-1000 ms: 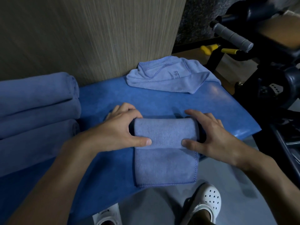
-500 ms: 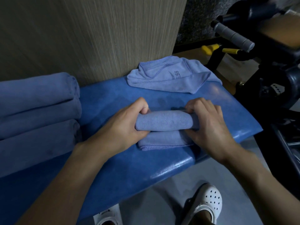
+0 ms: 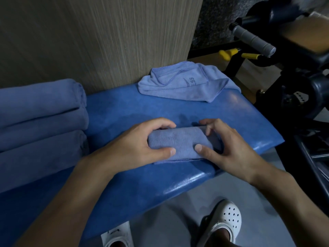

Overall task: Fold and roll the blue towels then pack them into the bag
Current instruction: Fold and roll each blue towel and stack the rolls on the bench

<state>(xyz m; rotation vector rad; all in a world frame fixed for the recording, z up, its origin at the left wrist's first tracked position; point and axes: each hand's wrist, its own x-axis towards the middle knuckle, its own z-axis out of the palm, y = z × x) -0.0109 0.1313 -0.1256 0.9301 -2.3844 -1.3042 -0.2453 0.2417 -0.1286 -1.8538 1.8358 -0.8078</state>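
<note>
A blue towel roll [image 3: 178, 141] lies across the middle of the blue padded bench [image 3: 138, 179], with only a thin strip of its loose end showing under it at the front. My left hand [image 3: 142, 139] grips the roll's left end, fingers curled over the top and thumb at the front. My right hand [image 3: 224, 145] grips the right end the same way. A loosely folded blue towel [image 3: 185, 84] lies at the bench's far end by the wall. No bag is in view.
Three large rolled blue towels [image 3: 39, 122] are stacked on the bench at the left. A wood-grain wall [image 3: 106, 36] stands behind. Black gym equipment with a grey handle [image 3: 252, 39] fills the right. My white clogs [image 3: 224, 221] are on the grey floor below.
The flat tail of the towel has been rolled up toward me, leaving only a thin edge. Both hands shifted slightly nearer and their thumbs came round to the front of the roll.
</note>
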